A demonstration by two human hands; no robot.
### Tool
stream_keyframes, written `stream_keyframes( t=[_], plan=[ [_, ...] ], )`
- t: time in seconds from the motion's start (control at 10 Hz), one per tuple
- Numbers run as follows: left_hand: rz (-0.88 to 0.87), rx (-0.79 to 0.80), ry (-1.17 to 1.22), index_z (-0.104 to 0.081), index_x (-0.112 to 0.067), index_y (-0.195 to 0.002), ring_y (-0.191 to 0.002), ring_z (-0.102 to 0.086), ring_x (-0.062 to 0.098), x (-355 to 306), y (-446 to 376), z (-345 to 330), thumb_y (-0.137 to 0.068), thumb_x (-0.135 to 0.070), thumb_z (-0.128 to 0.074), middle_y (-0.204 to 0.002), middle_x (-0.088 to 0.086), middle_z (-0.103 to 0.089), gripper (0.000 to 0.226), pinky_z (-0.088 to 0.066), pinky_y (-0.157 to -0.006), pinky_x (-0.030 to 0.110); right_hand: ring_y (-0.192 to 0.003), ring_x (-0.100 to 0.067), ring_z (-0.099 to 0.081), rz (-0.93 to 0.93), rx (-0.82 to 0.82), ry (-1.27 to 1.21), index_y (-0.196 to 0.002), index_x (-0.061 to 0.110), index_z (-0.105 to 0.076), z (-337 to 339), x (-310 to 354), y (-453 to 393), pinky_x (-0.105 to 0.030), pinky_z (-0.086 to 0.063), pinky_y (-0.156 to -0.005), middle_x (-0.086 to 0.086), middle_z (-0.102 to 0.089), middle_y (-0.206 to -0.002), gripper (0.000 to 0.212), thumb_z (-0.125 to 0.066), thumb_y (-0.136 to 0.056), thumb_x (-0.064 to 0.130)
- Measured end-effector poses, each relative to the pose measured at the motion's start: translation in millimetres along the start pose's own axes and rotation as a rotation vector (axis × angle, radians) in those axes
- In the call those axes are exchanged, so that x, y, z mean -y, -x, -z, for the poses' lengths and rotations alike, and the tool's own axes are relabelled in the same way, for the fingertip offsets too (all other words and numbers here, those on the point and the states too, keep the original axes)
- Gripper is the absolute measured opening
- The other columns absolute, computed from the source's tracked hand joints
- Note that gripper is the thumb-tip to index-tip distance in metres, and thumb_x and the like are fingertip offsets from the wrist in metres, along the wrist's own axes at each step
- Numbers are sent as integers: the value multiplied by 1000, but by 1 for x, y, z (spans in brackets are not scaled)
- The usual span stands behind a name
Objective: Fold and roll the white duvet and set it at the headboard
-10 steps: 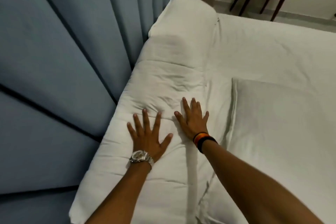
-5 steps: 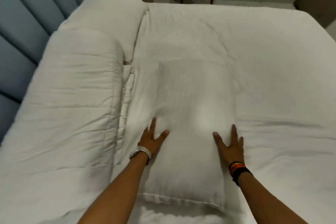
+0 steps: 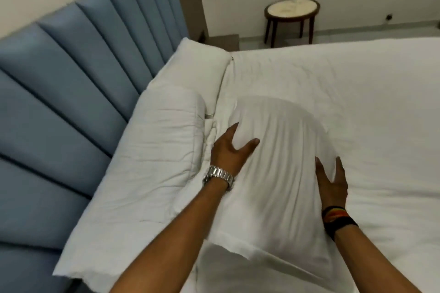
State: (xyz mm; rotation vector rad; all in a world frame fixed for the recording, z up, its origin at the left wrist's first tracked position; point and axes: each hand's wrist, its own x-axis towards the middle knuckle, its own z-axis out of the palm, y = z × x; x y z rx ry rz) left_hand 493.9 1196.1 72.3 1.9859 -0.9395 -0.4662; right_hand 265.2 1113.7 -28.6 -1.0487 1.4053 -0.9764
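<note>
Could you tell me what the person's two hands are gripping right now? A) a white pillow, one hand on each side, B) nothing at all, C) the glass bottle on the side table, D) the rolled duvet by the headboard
A: the left hand and right hand clasp opposite sides of the white pillow, while the rolled duvet lies untouched along the headboard.
</note>
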Motion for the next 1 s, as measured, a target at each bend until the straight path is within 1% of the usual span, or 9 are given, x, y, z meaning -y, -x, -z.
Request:
stream_keyframes(
  t=[0.1, 0.2, 0.3, 0.4, 0.5, 0.6, 0.8, 0.9, 1.0],
  plan=[
    [-146, -107, -51, -62, -25, -141, -126, -61, 8, -24, -6, 79, -76, -61, -82, -137, -6, -67, 77, -46, -107, 24, -147, -14, -38, 84, 30, -86, -160, 38, -34, -43, 41, 37, -36, -28, -124, 9, -36, -164, 83, -72, -89, 58],
    [-160, -190, -184, -58, -32, -142, -129, -58, 13, -19, 4, 180, -81, -67, -73, -140, -8, -64, 71, -42, -105, 22, -147, -2, -29, 189, 93, -90, -160, 40, -32, -99, 75, 98, -25, -20, -123, 20, -29, -161, 80, -69, -91, 59],
    [-18, -185, -321, -51, -38, -146, -132, -56, 29, 26, 17, 273, -87, -75, -57, -146, 2, -60, 70, -45, -105, 37, -131, 1, -35, 209, 236, 8, -158, 52, -28, -156, 83, 164, -19, -23, -113, 24, -37, -148, 78, -66, -91, 62],
    [200, -87, -446, -45, -40, -151, -134, -53, 39, 110, 25, 334, -81, -92, -38, -152, 13, -52, 87, -45, -107, 44, -138, -22, -49, 78, 437, 215, -156, 59, -21, -205, 44, 212, -41, -39, -117, 7, -43, -158, 96, -61, -74, 87],
    [367, -22, -530, -27, -36, -161, -150, -29, 41, 196, 25, 357, -77, -95, -30, -169, 14, -21, 103, -29, -120, 53, -157, -29, -19, 25, 506, 503, -164, 41, -14, -256, 13, 242, -54, -20, -126, -5, -9, -173, 124, -43, -61, 104],
    [157, -23, -579, -3, -46, -162, -159, 5, 26, 246, 14, 341, -91, -84, -28, -173, 0, 7, 85, -1, -127, 49, -158, -20, 16, 351, 442, 676, -163, 49, 0, -309, 20, 254, -58, 6, -125, 4, 20, -172, 104, -37, -78, 95],
    [-39, -52, -663, 8, -45, -161, -159, 9, 19, 292, 6, 298, -98, -76, -16, -173, -5, 8, 75, 5, -126, 50, -157, -26, 24, 476, 489, 1029, -154, 59, 19, -361, -7, 238, -72, 13, -116, 5, 27, -170, 93, -18, -78, 99],
    [-35, -51, -693, 5, -43, -163, -159, 7, 21, 292, 12, 297, -97, -76, -14, -173, -3, 5, 76, 5, -126, 51, -157, -23, 23, 454, 517, 986, -156, 58, 14, -353, -6, 236, -68, 15, -118, 6, 24, -171, 93, -24, -80, 97],
    [-83, -101, -613, -3, -39, -164, -159, 0, 26, 257, -4, 314, -97, -72, -12, -174, 0, -3, 76, 1, -126, 53, -160, -17, 9, 483, 508, 797, -163, 48, -9, -340, 26, 243, -60, 13, -123, 7, 6, -174, 89, -36, -88, 88]
  ],
)
